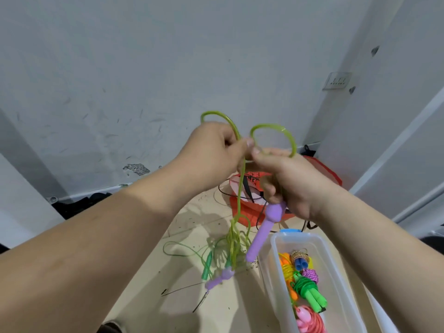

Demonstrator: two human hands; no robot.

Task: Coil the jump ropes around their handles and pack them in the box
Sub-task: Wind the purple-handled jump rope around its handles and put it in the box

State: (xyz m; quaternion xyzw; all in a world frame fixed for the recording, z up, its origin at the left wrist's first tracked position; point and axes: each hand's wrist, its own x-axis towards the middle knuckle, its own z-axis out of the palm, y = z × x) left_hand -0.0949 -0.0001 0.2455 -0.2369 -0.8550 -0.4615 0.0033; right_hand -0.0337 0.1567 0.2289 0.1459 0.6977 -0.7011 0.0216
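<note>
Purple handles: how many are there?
2. One purple handle hangs below the right hand gripping it; the other is low near the floor, on the green rope. More may be hidden.

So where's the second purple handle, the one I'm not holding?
Low in the middle of the head view, the second purple handle is beside a green handle, left of the clear box.

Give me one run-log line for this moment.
step: coiling | left hand: pinches green rope | right hand: grips purple handle | second purple handle: dangling | box: coiled ropes inside

Box (274, 280), pink rope (312, 320) cut by bottom edge.
</note>
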